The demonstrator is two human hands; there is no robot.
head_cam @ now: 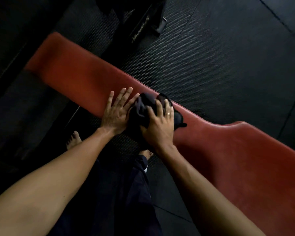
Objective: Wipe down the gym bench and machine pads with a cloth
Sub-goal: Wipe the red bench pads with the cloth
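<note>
Red bench (75, 74), one cloth (143, 108), two hands (115, 114) (157, 132).

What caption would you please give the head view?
Right hand grips dark cloth on red bench; left hand lies flat beside it.

The bench (228, 150) is padded in red leather-like vinyl, smooth with a faint sheen. The cloth (144, 108) is dark, soft and crumpled, matt. The floor (220, 57) is black rubber matting, finely dimpled.
</note>
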